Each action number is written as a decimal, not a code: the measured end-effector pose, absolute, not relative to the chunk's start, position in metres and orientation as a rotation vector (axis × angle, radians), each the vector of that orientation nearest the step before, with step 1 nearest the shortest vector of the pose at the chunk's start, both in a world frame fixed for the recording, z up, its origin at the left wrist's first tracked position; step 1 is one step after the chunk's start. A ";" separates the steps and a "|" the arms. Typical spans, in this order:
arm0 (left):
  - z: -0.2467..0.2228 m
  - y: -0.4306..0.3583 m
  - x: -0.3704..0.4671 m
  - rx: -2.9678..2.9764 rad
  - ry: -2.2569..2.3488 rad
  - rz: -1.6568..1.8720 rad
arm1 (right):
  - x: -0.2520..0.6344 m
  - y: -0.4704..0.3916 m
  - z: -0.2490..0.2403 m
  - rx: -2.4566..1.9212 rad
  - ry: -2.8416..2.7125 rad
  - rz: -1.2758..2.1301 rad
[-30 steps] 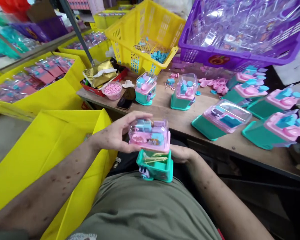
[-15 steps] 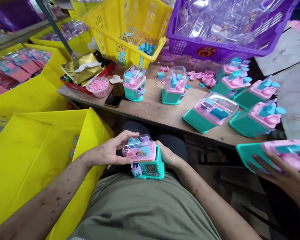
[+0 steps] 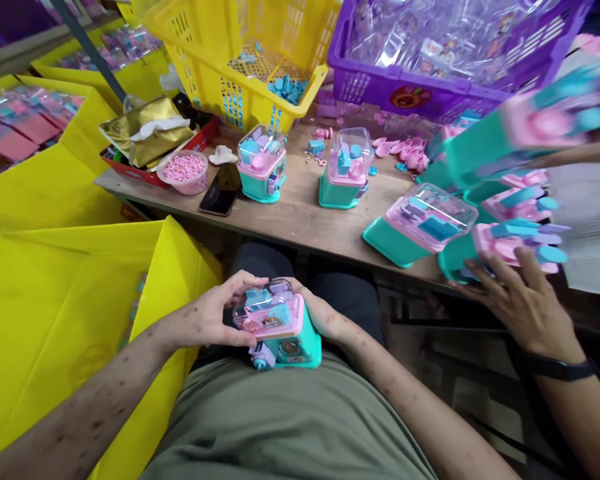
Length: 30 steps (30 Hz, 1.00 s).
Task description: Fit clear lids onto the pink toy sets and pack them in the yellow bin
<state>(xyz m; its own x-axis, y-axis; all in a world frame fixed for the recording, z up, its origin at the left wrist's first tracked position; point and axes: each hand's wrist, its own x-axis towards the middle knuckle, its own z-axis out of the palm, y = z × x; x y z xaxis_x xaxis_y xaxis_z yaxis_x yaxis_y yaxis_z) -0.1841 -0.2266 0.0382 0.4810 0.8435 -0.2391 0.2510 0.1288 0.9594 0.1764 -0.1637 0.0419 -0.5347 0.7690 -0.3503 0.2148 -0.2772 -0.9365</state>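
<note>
Holding the toy (image 3: pixel 275 321) at my lap (image 3: pixel 349 288), left hand (image 3: pixel 206 317) half-open around its clear cover (image 3: pixel 261 301), right hand (image 3: pixel 324 315) cupping its base (image 3: pixel 309 345), I judge the pink top (image 3: pixel 299 313) seated, with uncovered toys (image 3: pixel 503 248) waiting on the bench (image 3: pixel 305 227).

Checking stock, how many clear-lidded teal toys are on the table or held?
4: held toy; left toy, middle toy and right toy on the table. More may be hidden.

A gold packet (image 3: pixel 155 149) rests on a red tray (image 3: pixel 133 175), left of a dark phone (image 3: pixel 219 202).
</note>
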 end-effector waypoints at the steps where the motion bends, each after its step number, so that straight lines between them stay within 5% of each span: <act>1: 0.037 -0.227 -0.185 1.406 1.020 0.553 | 0.142 -0.169 0.030 -1.184 -1.592 1.883; 5: 0.029 -0.228 -0.187 1.424 1.024 0.520 | 0.073 -0.169 -0.007 -1.124 -1.642 1.853; 11: 0.016 -0.227 -0.196 1.441 1.051 0.444 | 0.123 -0.183 0.007 -1.161 -1.695 1.664; 18: 0.018 -0.220 -0.171 1.578 1.076 0.354 | 0.205 -0.162 0.045 -1.594 -1.403 0.102; 30: 0.034 -0.190 -0.167 1.386 0.838 0.373 | 0.228 -0.092 0.019 -1.397 -1.350 0.758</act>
